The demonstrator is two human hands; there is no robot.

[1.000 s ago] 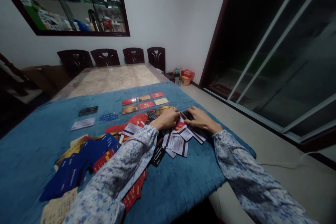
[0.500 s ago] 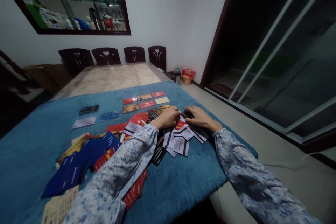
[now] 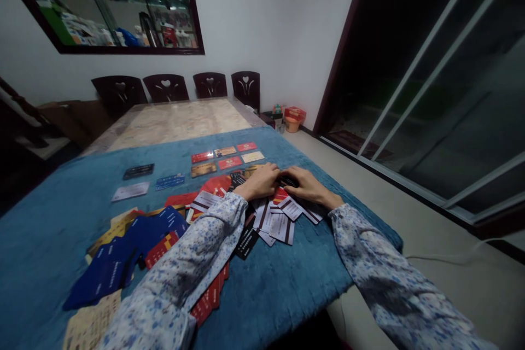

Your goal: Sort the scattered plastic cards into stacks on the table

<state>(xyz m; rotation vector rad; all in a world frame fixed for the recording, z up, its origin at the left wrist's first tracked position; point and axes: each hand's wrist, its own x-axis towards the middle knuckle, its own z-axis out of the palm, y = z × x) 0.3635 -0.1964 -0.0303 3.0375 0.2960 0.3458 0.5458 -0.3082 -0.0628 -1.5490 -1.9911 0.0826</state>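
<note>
My left hand (image 3: 262,181) is closed over the upper right of a loose heap of plastic cards, its fingertips hidden from me. Beside it, nearly touching, my right hand (image 3: 302,184) curls its fingers around a dark card (image 3: 289,180), mostly covered by the hand. Beneath both hands lie grey-white cards with dark stripes (image 3: 282,227) and a red card (image 3: 280,195). A black card with white print (image 3: 246,241) lies near my left sleeve. Farther left are fanned blue cards (image 3: 109,270), red cards (image 3: 211,298) and beige cards (image 3: 92,321).
Two rows of single cards, among them a red card (image 3: 230,163), lie beyond the heap. To their left are a black card (image 3: 138,171), a blue card (image 3: 170,181) and a pale card (image 3: 130,191). A blue cloth (image 3: 311,279) covers the table's near part; chairs (image 3: 166,87) stand behind.
My right hand has shifted slightly left, closer to my left hand, and its fingers are more curled. The laid-out cards stay in place.
</note>
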